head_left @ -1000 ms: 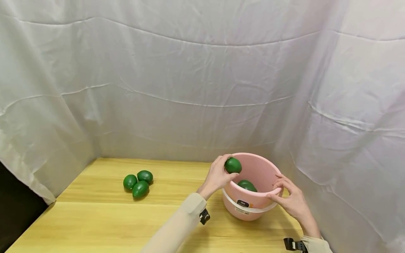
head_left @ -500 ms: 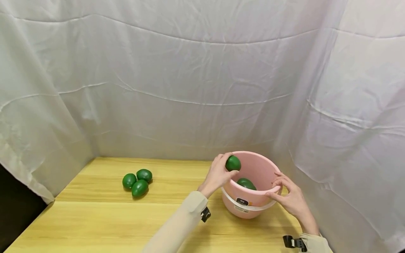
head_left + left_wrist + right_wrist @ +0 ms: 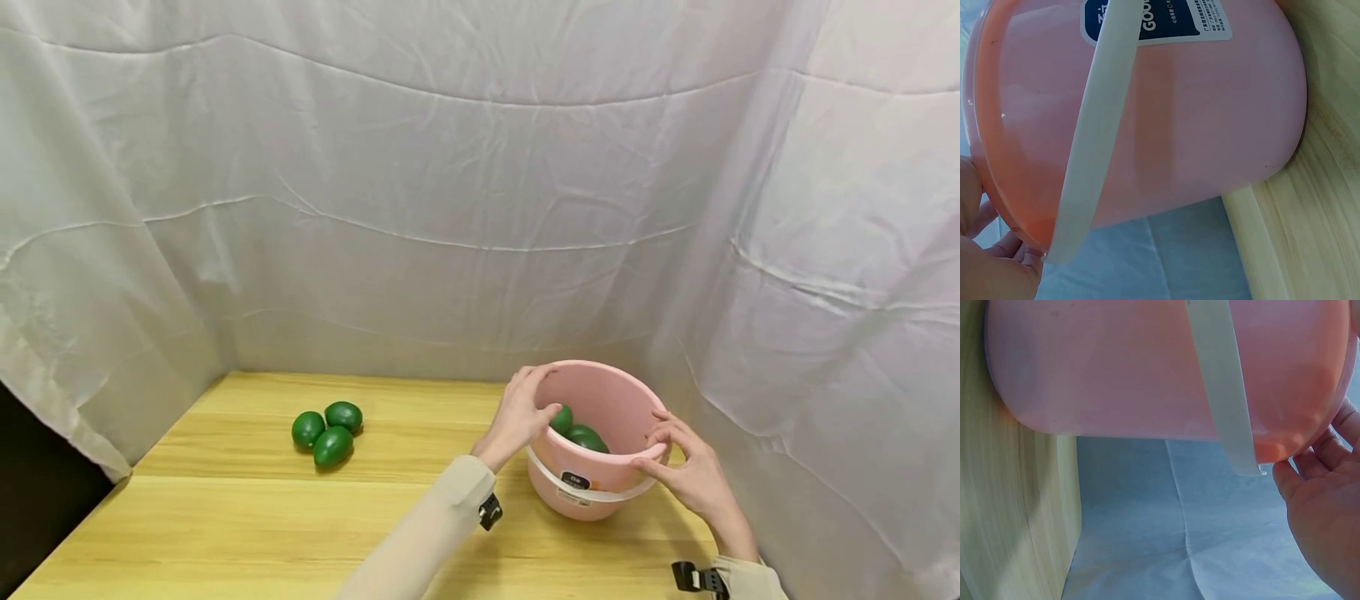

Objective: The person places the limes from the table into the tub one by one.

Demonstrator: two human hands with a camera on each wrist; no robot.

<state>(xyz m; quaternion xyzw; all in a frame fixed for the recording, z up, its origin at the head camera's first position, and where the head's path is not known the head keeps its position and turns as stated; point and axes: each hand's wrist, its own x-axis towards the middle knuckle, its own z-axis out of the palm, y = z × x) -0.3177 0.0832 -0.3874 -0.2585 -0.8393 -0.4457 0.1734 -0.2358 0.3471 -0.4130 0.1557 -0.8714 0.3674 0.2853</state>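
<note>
A pink bucket (image 3: 600, 475) with a white handle (image 3: 1219, 381) stands upright on the table's right side. At its left rim is my left hand (image 3: 517, 417), thumb and fingers spread with no fruit between them; in the left wrist view its fingers (image 3: 1007, 245) are right at the rim. My right hand (image 3: 693, 471) holds the opposite rim, thumb in front and fingers over the edge. Inside lie glossy green oval fruits that look like avocados: one avocado (image 3: 587, 437) in the middle, another avocado (image 3: 561, 418) by the left thumb. The bucket's near wall partly hides them.
Three more green fruits (image 3: 330, 433) sit in a cluster on the left of the wooden table (image 3: 247, 533). White cloth (image 3: 480, 192) hangs behind the table and along both sides. A dark gap (image 3: 37, 492) shows beyond the table's left edge.
My left hand has let go of the avocado it held over the rim, and that fruit has dropped down into the bucket. The right hand has stayed on the rim.
</note>
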